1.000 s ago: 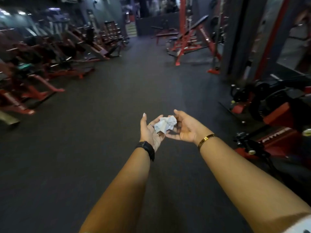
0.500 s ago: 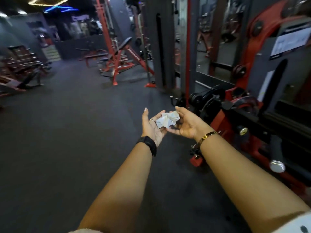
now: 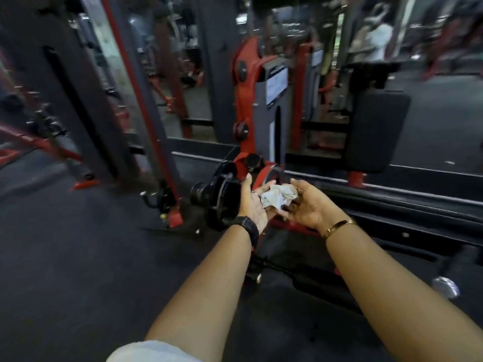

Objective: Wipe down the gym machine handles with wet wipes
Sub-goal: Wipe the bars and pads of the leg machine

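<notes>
- Crumpled wet wipe (image 3: pixel 278 198) sits between the two hands, resting on the fingers (image 3: pixel 264 190) of the left hand (image 3: pixel 252 205) and touched on its far side by the right hand (image 3: pixel 307 205).
- Both sets of fingers loosely curled and spread, cupping the wipe rather than pinching it; no tight grip on either side.
- Judged very light, soft and limp: bunches easily, keeps no shape, probably damp and a little slick.
- Likely to slip or drop out of an open palm, so better gathered into a pad and pressed flat under the fingers with the thumb behind.
- Best hold probably at the bunched middle, leaving a clean fold outward for wiping.
- Red and black gym machine (image 3: pixel 251 105) stands just beyond the fingers, with a black weight plate (image 3: pixel 222 194) close beside the left hand.
- No handle clearly made out; blur hides much of the frame.
- Wiping judged not yet begun, wipe apart from the machine.
</notes>
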Tool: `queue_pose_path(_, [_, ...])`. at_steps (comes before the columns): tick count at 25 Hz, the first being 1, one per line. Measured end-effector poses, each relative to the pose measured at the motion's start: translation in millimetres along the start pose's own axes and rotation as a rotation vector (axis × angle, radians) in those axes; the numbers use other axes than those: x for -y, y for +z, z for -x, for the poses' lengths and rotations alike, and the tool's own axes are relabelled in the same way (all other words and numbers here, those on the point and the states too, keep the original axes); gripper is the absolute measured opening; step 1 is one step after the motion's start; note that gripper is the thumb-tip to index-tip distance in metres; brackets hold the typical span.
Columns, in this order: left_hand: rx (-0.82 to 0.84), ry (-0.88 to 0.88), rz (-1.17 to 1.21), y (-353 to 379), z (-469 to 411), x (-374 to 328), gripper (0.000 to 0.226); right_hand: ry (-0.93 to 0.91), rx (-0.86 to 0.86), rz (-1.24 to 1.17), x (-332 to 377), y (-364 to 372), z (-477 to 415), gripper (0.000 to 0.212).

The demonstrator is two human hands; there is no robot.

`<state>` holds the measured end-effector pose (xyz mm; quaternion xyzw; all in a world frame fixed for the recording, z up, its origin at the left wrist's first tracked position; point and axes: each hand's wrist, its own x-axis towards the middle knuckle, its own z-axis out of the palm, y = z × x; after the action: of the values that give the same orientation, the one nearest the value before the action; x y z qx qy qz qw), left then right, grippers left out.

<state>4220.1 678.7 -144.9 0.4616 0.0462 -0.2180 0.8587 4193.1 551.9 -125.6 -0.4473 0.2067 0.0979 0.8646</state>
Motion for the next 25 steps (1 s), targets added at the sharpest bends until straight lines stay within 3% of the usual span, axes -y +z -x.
queue_pose_path(7, [0.316, -0.289, -0.16, 73.4, -66.3, 43.8, 0.07, -0.209, -0.238, -0.086, 29.9, -79.0, 12.2, 0.02])
queue_pose_path(13, [0.562, -0.264, -0.448, 110.1, -102.5, 78.1, 0.049, -0.303, -0.381, -0.074, 37.7, -131.6, 4.4, 0.033])
queue_pose_path(14, [0.623, -0.167, -0.571, 108.8, -108.4, 86.2, 0.04, -0.324, -0.413, -0.08, 34.6, -136.5, 4.2, 0.034])
queue_pose_path(16, [0.783, 0.237, -0.975, 104.4, -125.0, 96.3, 0.032, -0.378, -0.541, -0.073, 31.5, -145.1, 7.2, 0.035])
queue_pose_path(18, [0.988, 0.651, -1.426, 99.8, -141.1, 96.7, 0.05, -0.435, -0.72, -0.006, 32.1, -154.2, 11.7, 0.03])
queue_pose_path(21, [1.317, 1.088, -1.901, 92.3, -166.6, 90.7, 0.069, -0.463, -0.924, 0.227, 27.8, -159.2, 10.0, 0.019])
queue_pose_path(23, [1.39, 1.242, -2.079, 85.9, -183.0, 89.5, 0.08, -0.405, -1.103, 0.45, 16.2, -155.5, 2.2, 0.019])
queue_pose_path(25, [1.403, 1.253, -2.158, 78.3, -194.5, 89.2, 0.086, -0.432, -1.226, 0.688, 2.0, -144.1, -10.0, 0.023])
